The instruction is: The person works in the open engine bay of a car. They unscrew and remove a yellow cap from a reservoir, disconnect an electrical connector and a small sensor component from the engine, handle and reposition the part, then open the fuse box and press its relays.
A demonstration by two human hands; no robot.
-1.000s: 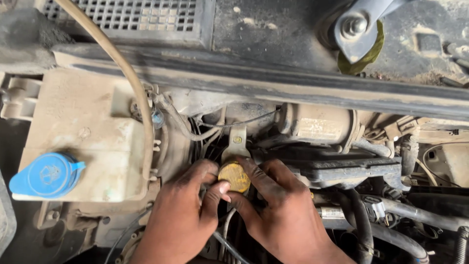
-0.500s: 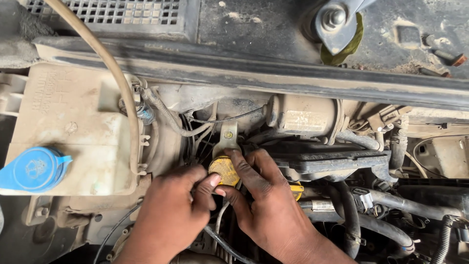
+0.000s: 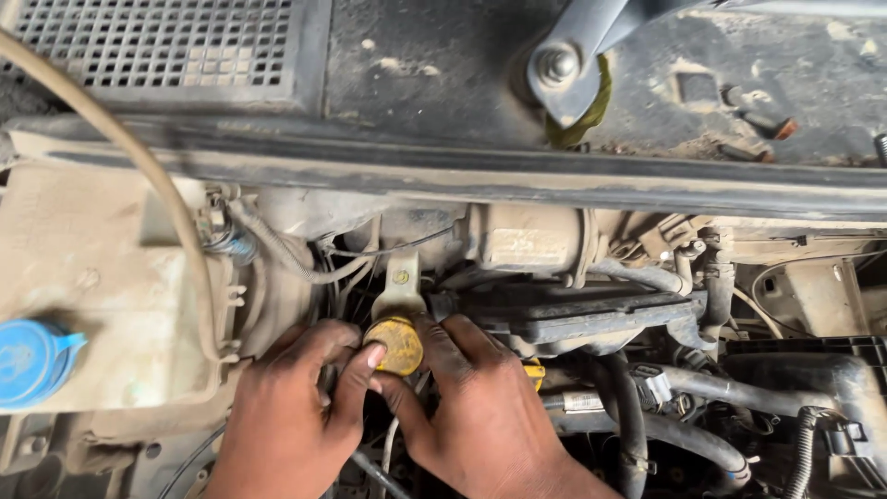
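My left hand [image 3: 286, 416] and right hand [image 3: 476, 416] meet on the yellow cap [image 3: 395, 345], which sits low in the engine bay, just below a pale bracket [image 3: 400, 286] bolted above it. Left fingers pinch the cap's left edge, thumb beneath; the right thumb presses its right edge while the other right fingers curl behind, so the grip closes from both sides on a small, dirty disc. Left of the cap stands the dusty tank [image 3: 102, 286] with its blue lid [image 3: 32, 362]; a tan hose [image 3: 157, 176] arcs over it. Right of the cap run black hoses [image 3: 702, 434]; above it, the cowl bar [image 3: 554, 180].
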